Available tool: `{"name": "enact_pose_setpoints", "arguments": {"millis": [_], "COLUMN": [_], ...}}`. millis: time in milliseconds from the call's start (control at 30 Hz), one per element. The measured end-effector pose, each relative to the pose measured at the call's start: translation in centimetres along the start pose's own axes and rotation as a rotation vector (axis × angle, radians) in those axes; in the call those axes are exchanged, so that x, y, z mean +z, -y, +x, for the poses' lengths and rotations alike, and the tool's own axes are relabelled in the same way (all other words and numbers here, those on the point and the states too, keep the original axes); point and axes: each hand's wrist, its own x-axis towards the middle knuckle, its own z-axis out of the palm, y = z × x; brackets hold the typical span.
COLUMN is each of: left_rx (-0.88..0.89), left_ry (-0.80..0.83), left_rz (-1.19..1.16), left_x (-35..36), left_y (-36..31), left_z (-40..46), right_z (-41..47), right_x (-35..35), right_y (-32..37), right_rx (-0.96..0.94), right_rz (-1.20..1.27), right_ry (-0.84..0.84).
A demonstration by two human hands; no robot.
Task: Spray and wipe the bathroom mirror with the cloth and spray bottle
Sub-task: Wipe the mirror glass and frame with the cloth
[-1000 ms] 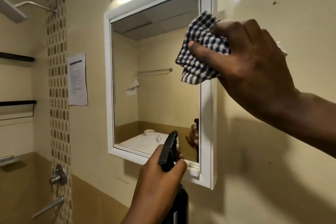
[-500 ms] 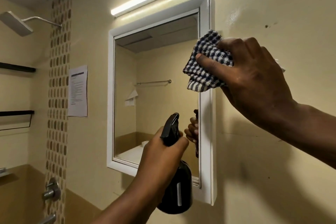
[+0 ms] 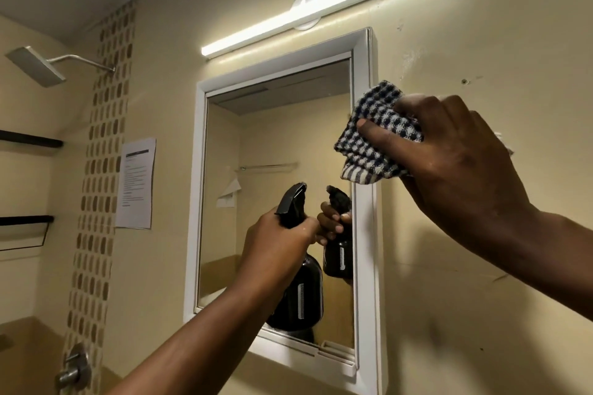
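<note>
A white-framed mirror (image 3: pixel 272 151) hangs on the beige wall. My left hand (image 3: pixel 277 244) grips a black spray bottle (image 3: pixel 298 295) in front of the mirror's lower half, its nozzle pointing up and toward the glass. The bottle and fingers are reflected in the mirror. My right hand (image 3: pixel 449 163) holds a bunched blue-and-white checked cloth (image 3: pixel 369 138) against the mirror's right frame edge, near the upper right part.
A lit tube light (image 3: pixel 321 6) runs above the mirror. A paper notice (image 3: pixel 136 183) is stuck on the wall to the left, beside a mosaic tile strip (image 3: pixel 102 170). A shower head (image 3: pixel 35 66), black racks (image 3: pixel 25 221) and a tap (image 3: pixel 73 369) are at the far left.
My left hand has raised the spray bottle from below the mirror to the middle of the glass. The view has tilted up. The cloth hand stays at the right frame edge.
</note>
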Motion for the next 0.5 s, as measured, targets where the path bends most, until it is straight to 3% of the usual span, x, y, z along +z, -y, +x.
{"name": "enact_pose_setpoints", "arguments": {"millis": [233, 500], "left_rx": [0.056, 0.057], "left_ry": [0.185, 0.222], "left_rz": [-0.179, -0.269], "left_x": [-0.6, -1.7], "left_y": [-3.2, -5.7], "left_z": [1.9, 4.9], "right_z": [-0.2, -0.7], "right_x": [-0.1, 0.1], "right_y": [0.0, 0.4], "right_rx": [0.005, 0.011], "right_rz": [-0.006, -0.020], "right_ry": [0.027, 0.073]}}
